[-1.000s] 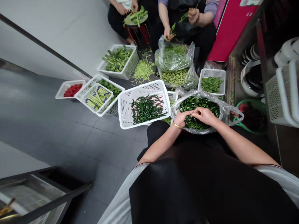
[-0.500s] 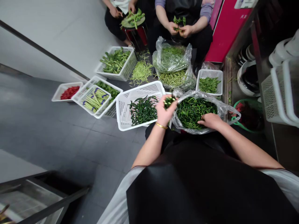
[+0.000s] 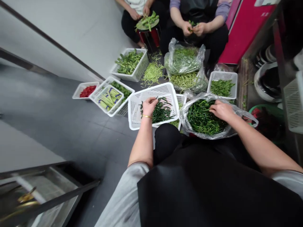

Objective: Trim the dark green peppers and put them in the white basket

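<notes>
My left hand (image 3: 149, 106), with a gold bracelet at its wrist, is inside a white perforated basket (image 3: 132, 123). Its fingers are curled round some thin dark green chillies, partly hidden by the hand, beside the pile of green chillies (image 3: 162, 112) in the basket. To the right, a clear plastic bag (image 3: 184, 121) stands open, full of green chillies (image 3: 203, 118) with stems. My right hand (image 3: 222, 110) reaches over the bag's far right side, fingertips pinched at a green chilli among the others.
Beyond the bag are bagged green stalks (image 3: 183, 78) and a small basket of leaves (image 3: 222, 88). Baskets with bundled stalks (image 3: 110, 99), red chillies (image 3: 87, 91) and leafy stems (image 3: 130, 63) stand left. Two people sit opposite, handling greens. A metal rack (image 3: 59, 186) is at lower left.
My left hand has moved left from near the bag into the white basket with its bunch of green chillies. My right hand has shifted toward the bag's far side. The view has swung left.
</notes>
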`<state>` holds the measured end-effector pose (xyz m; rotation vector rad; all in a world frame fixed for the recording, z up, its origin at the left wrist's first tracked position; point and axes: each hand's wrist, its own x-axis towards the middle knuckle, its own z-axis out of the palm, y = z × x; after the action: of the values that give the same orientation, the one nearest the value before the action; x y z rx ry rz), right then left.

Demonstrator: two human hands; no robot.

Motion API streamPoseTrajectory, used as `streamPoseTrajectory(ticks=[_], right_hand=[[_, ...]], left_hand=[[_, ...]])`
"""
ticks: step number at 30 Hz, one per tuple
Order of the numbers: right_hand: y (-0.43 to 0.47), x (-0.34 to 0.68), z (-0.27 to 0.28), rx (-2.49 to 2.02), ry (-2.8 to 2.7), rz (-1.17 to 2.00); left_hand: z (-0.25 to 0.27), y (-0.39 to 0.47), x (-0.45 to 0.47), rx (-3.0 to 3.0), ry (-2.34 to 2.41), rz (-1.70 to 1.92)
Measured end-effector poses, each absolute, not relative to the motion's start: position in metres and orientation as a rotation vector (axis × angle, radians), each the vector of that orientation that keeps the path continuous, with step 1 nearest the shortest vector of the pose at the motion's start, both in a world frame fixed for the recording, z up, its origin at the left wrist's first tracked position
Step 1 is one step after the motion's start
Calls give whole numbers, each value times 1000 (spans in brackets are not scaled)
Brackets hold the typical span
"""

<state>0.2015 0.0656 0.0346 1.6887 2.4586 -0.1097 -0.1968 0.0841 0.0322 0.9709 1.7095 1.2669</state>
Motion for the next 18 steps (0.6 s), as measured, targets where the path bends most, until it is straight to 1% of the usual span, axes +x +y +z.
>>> streamPoseTrajectory(ticks=[3,4,7,9,12,14,16,17,18], right_hand=[[49,214,51,1747,2594,-124],[43,214,53,1740,2690,-167],[26,203,53,1654,2998,-433],[17,191,49,1689,3028,-590],[13,178,45,1922,2718,-794],[16,177,44,2051,2464,-957],[23,181,44,2112,2332,-1111],[27,185,43,2097,2327,-1119],[31,189,42,2078,2363,-1035]], left_hand=[[49,62,-151,1026,1656,1251],[51,53,-129,1089,1529,1163],[47,33,-57,1164,1137,776],[38,24,-18,1193,1016,700],[30,11,13,1387,1030,890],[30,5,15,1573,1028,1004],[33,7,3,1702,1035,1061],[36,12,-8,1723,1065,1092],[37,19,-24,1717,1112,1131]])
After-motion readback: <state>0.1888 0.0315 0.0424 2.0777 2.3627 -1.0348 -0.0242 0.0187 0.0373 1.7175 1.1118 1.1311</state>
